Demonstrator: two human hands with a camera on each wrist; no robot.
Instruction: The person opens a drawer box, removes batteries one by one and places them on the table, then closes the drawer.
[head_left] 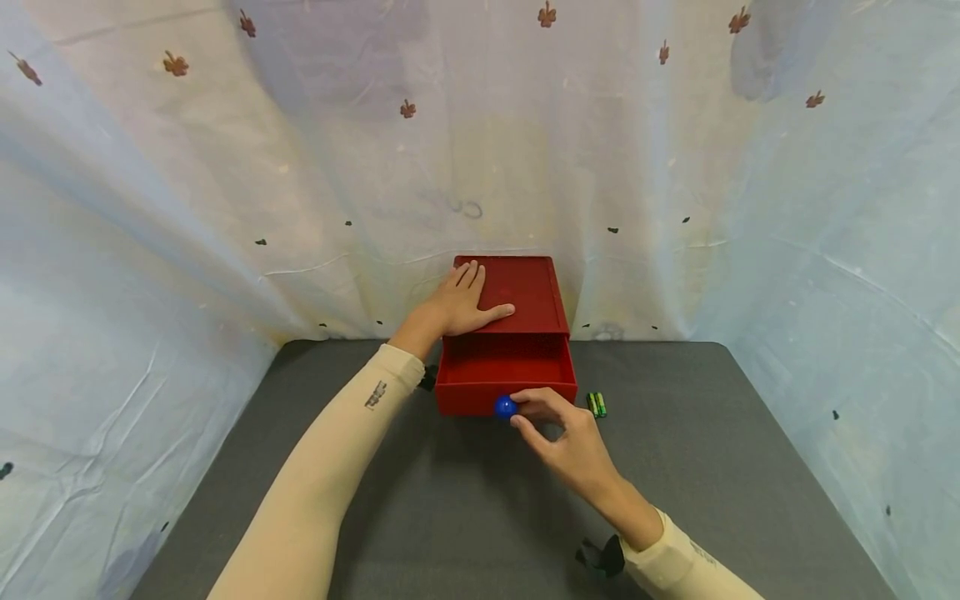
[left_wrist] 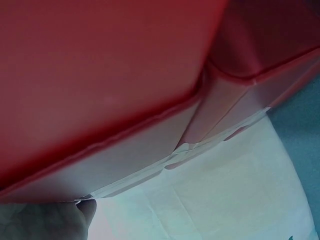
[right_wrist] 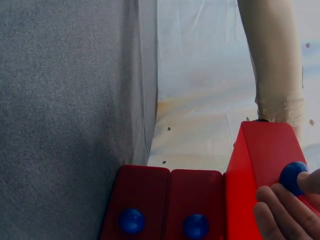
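A red drawer unit (head_left: pixel 525 287) stands at the back of the table, its top drawer (head_left: pixel 472 398) pulled out toward me. The inside of that drawer shows bare red. My left hand (head_left: pixel 459 310) rests on the unit's top, fingers spread and thumb pointing right. With thumb and fingers, my right hand (head_left: pixel 573 442) pinches the round blue knob (head_left: pixel 505 407) on the drawer's front. In the right wrist view, two lower drawers carry blue knobs (right_wrist: pixel 131 221) of the same kind and sit closed beside the pulled-out one.
Two green batteries (head_left: pixel 596 405) lie side by side on the dark grey table (head_left: pixel 480 517), just right of the unit. Behind and around the table hangs a pale plastic sheet (head_left: pixel 480 167) with small leaf prints.
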